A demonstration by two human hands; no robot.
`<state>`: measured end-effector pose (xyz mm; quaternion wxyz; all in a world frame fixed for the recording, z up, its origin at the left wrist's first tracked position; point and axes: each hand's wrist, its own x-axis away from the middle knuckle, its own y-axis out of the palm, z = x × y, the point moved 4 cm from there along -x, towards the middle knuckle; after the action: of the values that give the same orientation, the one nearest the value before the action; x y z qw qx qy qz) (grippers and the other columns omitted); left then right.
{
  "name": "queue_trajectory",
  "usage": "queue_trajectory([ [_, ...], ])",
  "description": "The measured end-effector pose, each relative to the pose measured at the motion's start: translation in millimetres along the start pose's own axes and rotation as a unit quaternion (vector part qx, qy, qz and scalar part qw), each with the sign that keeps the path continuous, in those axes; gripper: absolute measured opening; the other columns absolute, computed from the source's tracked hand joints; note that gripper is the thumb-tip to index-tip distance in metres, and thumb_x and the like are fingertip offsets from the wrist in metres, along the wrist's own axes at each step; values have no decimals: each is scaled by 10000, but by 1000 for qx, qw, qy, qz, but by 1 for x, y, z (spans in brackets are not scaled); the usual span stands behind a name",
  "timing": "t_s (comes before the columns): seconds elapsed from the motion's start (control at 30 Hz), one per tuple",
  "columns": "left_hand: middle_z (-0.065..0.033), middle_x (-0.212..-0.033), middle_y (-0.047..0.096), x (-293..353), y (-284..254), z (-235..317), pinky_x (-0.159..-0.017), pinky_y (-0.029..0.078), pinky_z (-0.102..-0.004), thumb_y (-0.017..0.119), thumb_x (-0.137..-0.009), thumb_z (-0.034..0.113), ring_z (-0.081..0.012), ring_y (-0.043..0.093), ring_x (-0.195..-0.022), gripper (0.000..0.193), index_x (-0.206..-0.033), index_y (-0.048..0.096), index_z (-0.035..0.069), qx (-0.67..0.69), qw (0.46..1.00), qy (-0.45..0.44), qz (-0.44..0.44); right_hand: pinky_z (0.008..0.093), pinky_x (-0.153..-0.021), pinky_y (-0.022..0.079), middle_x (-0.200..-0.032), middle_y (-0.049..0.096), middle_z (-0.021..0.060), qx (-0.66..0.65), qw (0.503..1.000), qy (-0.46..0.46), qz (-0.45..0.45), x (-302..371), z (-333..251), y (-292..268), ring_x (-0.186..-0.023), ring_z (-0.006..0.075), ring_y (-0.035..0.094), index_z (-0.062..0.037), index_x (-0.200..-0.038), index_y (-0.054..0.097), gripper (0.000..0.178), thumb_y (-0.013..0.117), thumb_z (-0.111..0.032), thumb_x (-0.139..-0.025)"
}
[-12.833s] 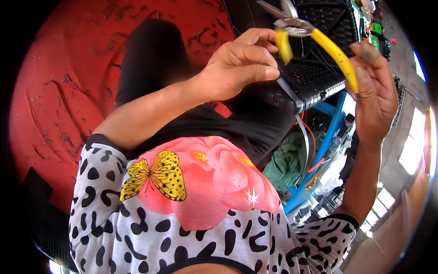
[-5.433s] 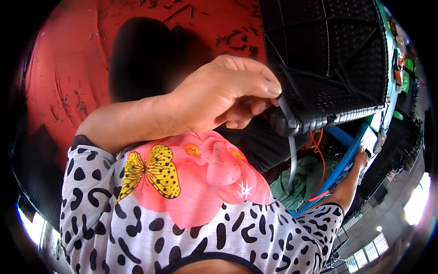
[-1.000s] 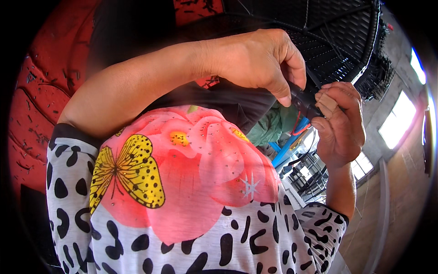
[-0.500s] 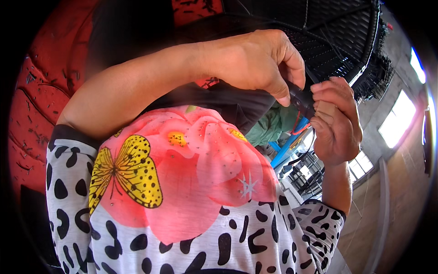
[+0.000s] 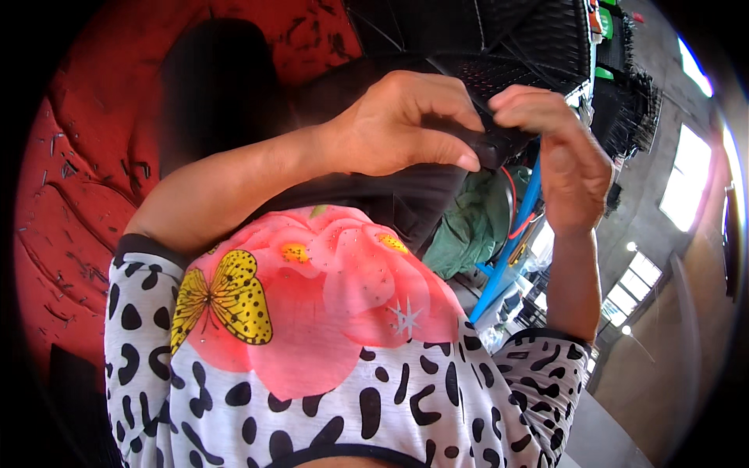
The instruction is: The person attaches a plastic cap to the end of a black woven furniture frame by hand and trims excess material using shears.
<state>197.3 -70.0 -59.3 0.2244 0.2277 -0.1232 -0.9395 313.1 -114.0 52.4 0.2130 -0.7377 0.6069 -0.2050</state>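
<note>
A black woven seat-like piece (image 5: 499,31) with a lattice of strands and a dark rim lies across the top of the head view. My left hand (image 5: 406,125) reaches in from the left, its thumb and fingers curved around a dark rounded end (image 5: 488,150) at the near edge of that piece. Dark on dark, the join between the two is hard to make out. My right hand (image 5: 566,152) is raised just right of it, fingers stretched and bent toward the left hand, slightly blurred. Nothing shows in it, and its fingertips look apart from the dark end.
Red sheeting (image 5: 78,234) strewn with dark scraps covers the left side. Green cloth (image 5: 472,222) and a blue bar (image 5: 507,249) with a red cord (image 5: 511,187) are below my hands. Black bristly strand ends (image 5: 644,117) stand at right, before bright windows (image 5: 686,179).
My right hand has come away from the dark end, its fingers straightening. My left hand has shifted left and a little down, its thumb still by the dark end.
</note>
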Motion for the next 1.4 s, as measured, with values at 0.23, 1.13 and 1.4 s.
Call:
queue_trajectory([
  [0.23,-104,-944,575,-8,-4,21,-785,435,-280,738,-691,97,-189,561,-888,460,-1091,543,-16,-69,996,21,55,380,-875,416,-992,598,190,82,967,-142,197,23,6,-14,-984,309,559,63,-997,573,269,555,-50,-753],
  [1.13,-127,-937,587,-8,-38,47,-757,452,-290,660,-661,-53,-218,575,-847,365,-1015,571,-52,-345,936,63,17,366,-851,402,-1030,570,44,315,888,-200,270,-9,50,22,-987,246,540,-79,-985,582,490,753,-102,-526],
  [1.4,-127,-1096,539,-11,-35,44,-871,430,-307,670,-630,-50,-208,553,-973,657,-1226,396,-3,-396,916,37,49,381,-864,383,-1023,572,40,239,892,-225,313,-20,56,25,-984,242,538,-99,-955,596,473,758,-117,-510],
])
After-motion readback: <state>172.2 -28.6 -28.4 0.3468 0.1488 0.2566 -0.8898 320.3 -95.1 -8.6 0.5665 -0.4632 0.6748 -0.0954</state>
